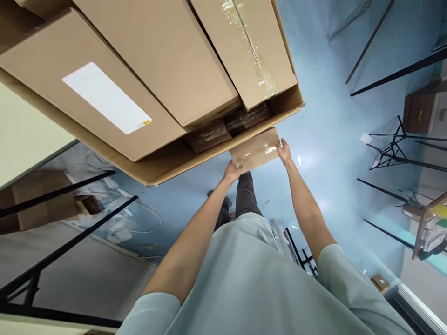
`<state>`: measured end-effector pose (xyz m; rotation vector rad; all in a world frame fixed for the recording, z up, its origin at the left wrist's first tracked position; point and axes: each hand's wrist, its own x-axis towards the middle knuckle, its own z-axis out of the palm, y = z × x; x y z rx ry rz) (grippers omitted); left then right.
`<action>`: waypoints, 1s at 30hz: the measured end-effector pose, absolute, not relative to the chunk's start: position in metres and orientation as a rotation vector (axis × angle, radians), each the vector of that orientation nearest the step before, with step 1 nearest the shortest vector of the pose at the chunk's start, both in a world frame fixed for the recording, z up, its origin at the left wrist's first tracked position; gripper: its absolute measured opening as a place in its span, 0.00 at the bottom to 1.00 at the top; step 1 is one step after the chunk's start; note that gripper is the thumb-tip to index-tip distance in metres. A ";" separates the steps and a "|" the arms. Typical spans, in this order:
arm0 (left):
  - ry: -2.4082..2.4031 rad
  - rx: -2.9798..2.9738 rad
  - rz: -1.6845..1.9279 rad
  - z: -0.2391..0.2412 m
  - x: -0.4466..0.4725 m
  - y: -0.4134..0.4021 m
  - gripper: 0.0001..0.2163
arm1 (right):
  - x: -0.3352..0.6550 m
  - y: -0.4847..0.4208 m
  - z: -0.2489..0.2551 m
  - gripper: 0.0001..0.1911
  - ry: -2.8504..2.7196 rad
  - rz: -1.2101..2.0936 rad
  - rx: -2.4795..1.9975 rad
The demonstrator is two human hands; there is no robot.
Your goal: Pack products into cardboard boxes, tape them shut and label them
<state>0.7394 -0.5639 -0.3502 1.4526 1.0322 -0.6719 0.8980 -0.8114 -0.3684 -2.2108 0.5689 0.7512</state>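
Between my two hands is a small brown cardboard box (256,151) with shiny clear tape on it. My left hand (232,172) grips its left end, and my right hand (284,151) grips its right end. The box is right beside the near wall of a large open carton (223,150). Inside that carton stand several bigger boxes, among them a box with a white label (108,97), a plain box (167,56) and a taped box (251,46). Small taped boxes (209,136) lie lower down in the gap along the near wall.
A pale table top (31,135) is at the left, with black metal legs (70,242) below. An open carton (42,200) and plastic wrapping (118,223) lie on the floor there. Black metal stands (394,146) and a wooden cabinet (419,109) are at the right.
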 end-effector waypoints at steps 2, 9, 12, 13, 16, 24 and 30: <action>1.101 1.423 -0.673 -0.344 0.735 -0.561 0.29 | 0.896 -0.804 -0.369 0.43 0.527 0.774 -2.219; 1.230 1.251 -0.478 -0.266 0.664 -0.509 0.26 | 0.855 -0.781 -0.314 0.41 0.339 0.773 -2.184; 1.282 1.174 -0.301 -0.219 0.616 -0.478 0.24 | 0.837 -0.749 -0.279 0.38 0.190 0.842 -2.148; 1.302 1.146 -0.229 -0.204 0.599 -0.469 0.24 | 0.831 -0.733 -0.267 0.37 0.115 0.869 -2.133; 1.366 1.052 0.033 -0.163 0.544 -0.449 0.25 | 0.807 -0.674 -0.230 0.32 -0.169 0.965 -2.062; 1.375 0.802 0.792 -0.080 0.394 -0.430 0.27 | 0.696 -0.490 -0.119 0.38 -1.062 1.162 -1.779; 1.422 0.667 1.247 -0.050 0.274 -0.464 0.27 | 0.537 -0.408 -0.031 0.33 -1.481 1.270 -1.482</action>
